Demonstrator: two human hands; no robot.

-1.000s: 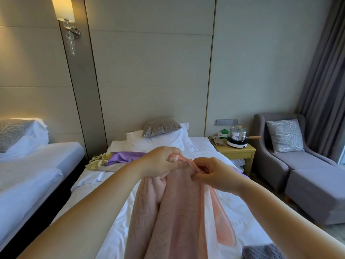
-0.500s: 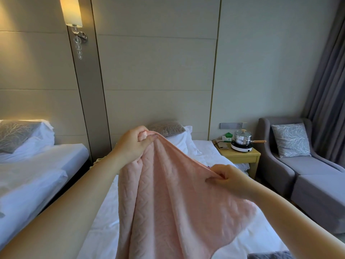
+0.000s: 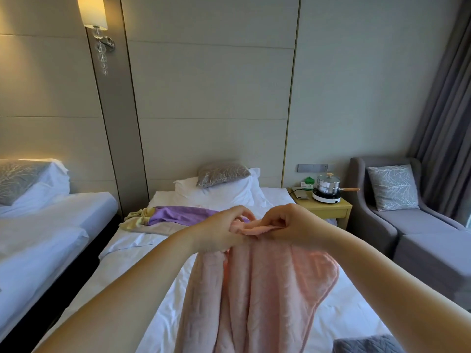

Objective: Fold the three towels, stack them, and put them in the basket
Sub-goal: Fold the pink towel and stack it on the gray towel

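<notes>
Asker: Towels, then. Where is the pink one?

Watcher: The pink towel (image 3: 267,289) is up in front of the person, over the bed (image 3: 122,281). Both hands hold its top edge. The rest hangs down in long folds and runs out of the bottom of the view.

Asker: How do the hands have it?

Watcher: The left hand (image 3: 219,233) has its fingers (image 3: 242,212) curled round the bunched edge. The right hand (image 3: 295,225) is close beside it, and its thumb and fingers (image 3: 274,219) pinch a flat lip of the same edge. The two hands almost touch.

Asker: And the other towels?

Watcher: A purple towel (image 3: 178,215) lies rumpled across the bed, beyond the hands and near the white pillow (image 3: 219,196). A pale yellow-beige towel (image 3: 142,224) lies bunched against its left end, touching it. A grey quilted cloth (image 3: 367,345) shows at the bottom right corner. I cannot tell what it is.

Asker: What else is in the room?

Watcher: A grey patterned cushion (image 3: 221,173) leans on the pillow. Right of the bed, a small wooden worktop (image 3: 328,208) carries a lidded steel pot (image 3: 328,186) on a white hotplate (image 3: 326,199). Beyond that stands a grey armchair (image 3: 377,225) by the curtain (image 3: 443,110). A second bed (image 3: 38,225) is on the left, under a lit wall lamp (image 3: 93,11).
</notes>
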